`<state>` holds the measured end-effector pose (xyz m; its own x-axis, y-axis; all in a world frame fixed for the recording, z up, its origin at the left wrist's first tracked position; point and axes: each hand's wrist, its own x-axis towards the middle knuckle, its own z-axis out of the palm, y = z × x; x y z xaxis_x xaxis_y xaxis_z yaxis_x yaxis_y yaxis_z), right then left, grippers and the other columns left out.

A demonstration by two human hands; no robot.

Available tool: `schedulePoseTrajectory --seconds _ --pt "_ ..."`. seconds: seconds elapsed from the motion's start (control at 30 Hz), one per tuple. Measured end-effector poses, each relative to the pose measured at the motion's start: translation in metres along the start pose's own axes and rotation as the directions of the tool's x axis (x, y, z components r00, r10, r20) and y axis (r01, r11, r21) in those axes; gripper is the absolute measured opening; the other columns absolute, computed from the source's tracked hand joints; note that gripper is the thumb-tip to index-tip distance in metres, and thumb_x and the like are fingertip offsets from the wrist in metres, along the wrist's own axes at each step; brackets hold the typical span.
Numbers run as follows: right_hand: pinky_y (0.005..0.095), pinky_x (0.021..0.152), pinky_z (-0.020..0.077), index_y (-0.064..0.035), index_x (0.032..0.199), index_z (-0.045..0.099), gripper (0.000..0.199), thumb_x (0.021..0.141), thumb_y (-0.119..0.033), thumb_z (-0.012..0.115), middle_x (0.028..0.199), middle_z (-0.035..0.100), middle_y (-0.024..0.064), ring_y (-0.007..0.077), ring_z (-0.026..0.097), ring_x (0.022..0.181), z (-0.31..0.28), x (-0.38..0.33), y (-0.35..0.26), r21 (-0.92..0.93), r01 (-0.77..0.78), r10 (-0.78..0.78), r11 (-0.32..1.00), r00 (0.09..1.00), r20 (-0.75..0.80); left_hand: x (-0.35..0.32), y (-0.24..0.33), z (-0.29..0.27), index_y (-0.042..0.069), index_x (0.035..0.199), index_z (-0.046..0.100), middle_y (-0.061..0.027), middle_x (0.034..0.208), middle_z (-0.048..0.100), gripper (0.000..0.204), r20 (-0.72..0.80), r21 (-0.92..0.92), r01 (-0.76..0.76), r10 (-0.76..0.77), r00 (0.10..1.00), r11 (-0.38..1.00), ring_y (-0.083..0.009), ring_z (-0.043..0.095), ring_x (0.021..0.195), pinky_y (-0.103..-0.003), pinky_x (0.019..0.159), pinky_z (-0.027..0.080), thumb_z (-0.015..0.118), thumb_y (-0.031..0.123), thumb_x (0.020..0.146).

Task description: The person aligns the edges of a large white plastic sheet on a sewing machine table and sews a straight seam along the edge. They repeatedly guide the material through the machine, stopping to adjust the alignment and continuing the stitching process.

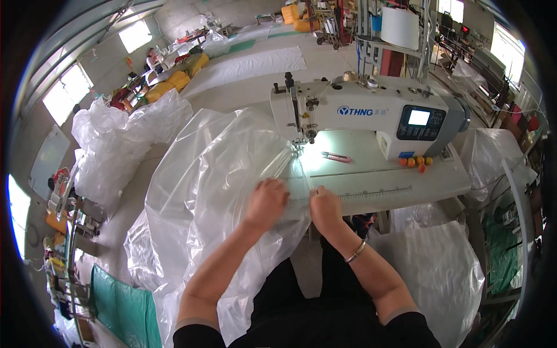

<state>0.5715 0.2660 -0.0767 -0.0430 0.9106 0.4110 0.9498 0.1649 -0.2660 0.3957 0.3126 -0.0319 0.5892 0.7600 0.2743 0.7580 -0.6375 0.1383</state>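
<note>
A large clear plastic sheet [203, 168] drapes over the left of a white sewing machine [348, 107] and hangs toward my lap. Its right edge runs under the needle area, where a lamp glows. My left hand [268, 203] is closed on the creased sheet, its fingers slightly blurred. Close by, my right hand [325, 207] pinches the sheet's edge at the front of the machine table [400, 182]. A pink-handled cutter [336, 157] lies on the machine bed, to the right of the needle.
Several small orange-red fruits [411, 162] sit below the machine's control panel [420, 122]. More plastic sheeting lies in a heap [110, 151] at left and a pile [435, 267] at lower right. A white thread cone [400, 28] stands behind; another person [152, 60] sits far left.
</note>
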Motion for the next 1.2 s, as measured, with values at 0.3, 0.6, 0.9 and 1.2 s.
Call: schedulePoseTrajectory --seconds 0.3,0.6,0.9,1.2 --pt "0.0404 0.066 0.0526 -0.0001 0.086 0.062 0.011 0.076 -0.005 0.063 0.089 0.056 0.0127 0.0302 0.061 0.083 -0.014 -0.013 -0.002 0.116 0.043 -0.046 0.992 0.999 0.021 0.001 0.018 0.037 0.009 0.118 0.061 -0.0050 0.126 0.059 0.034 -0.129 -0.226 -0.212 0.186 0.974 0.951 -0.0252 0.053 0.120 -0.040 0.097 0.039 0.062 0.010 0.084" --pt "0.0372 0.068 0.0503 -0.0023 0.083 0.062 0.011 0.075 -0.009 0.065 0.093 0.053 0.0094 0.0261 0.055 0.092 0.003 0.018 -0.007 0.044 0.170 -0.167 0.984 0.984 -0.055 0.022 -0.023 0.030 0.012 0.119 0.060 -0.0029 0.134 0.054 0.036 0.006 -0.202 -0.207 0.212 0.977 0.957 -0.0243 0.046 0.129 -0.047 0.100 0.036 0.063 0.011 0.083" --pt "0.0375 0.068 0.0494 -0.0019 0.087 0.064 0.011 0.079 -0.009 0.062 0.090 0.054 0.0097 0.0265 0.055 0.090 0.021 0.059 0.003 -0.009 0.095 -0.095 0.995 0.994 -0.045 0.067 -0.058 0.048 0.005 0.116 0.059 -0.0141 0.124 0.054 0.035 -0.127 -0.315 -0.310 0.284 0.950 0.897 -0.0298 0.046 0.124 -0.043 0.105 0.035 0.064 0.010 0.081" --pt "0.0374 0.071 0.0485 -0.0050 0.087 0.064 0.010 0.078 -0.009 0.060 0.092 0.055 0.0091 0.0256 0.055 0.094 0.031 0.082 0.017 0.011 0.059 -0.058 0.998 0.997 -0.056 0.091 -0.071 0.060 0.002 0.107 0.056 -0.0156 0.123 0.053 0.032 -0.146 -0.353 -0.280 0.243 0.959 0.893 -0.0339 0.047 0.120 -0.042 0.103 0.038 0.065 0.007 0.078"
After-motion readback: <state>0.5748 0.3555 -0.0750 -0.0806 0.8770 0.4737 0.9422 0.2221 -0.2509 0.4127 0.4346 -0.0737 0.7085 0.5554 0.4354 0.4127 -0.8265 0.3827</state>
